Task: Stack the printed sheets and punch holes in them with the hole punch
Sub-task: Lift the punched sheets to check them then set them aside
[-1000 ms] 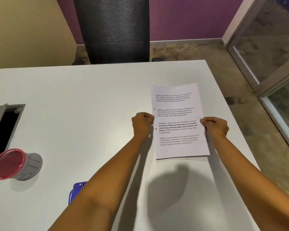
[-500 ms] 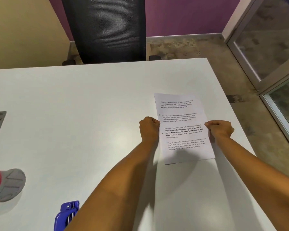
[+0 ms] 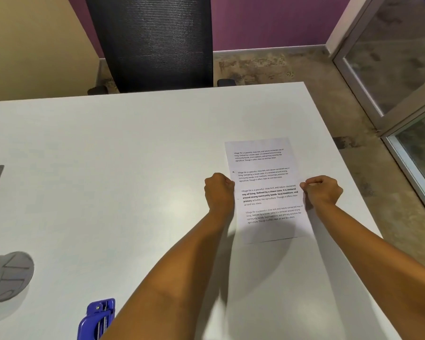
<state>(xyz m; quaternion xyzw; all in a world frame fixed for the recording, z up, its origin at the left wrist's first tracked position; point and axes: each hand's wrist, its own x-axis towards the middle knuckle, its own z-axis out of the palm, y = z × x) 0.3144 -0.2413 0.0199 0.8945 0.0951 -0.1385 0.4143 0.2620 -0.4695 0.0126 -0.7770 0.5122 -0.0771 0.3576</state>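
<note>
With each closed hand, left hand and right hand, pinching a long edge of the printed sheets, squaring the stack seems underway. Next comes reaching for the hole punch, lying well apart from the sheets on the counter.

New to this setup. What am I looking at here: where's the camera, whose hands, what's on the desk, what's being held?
There is no robot here. The single view comes from a wide-angle camera on a person's head, looking forward and down at their own bare arms. The left hand and right hand are closed on the two long edges of the printed sheets, which sit on the white table. Whether the paper rests flat or is slightly lifted is unclear. A blue hole punch lies untouched at the near edge, beside the left forearm. A grey cup with a pink rim lies on its side at far left. A black mesh chair stands behind the table.
</note>
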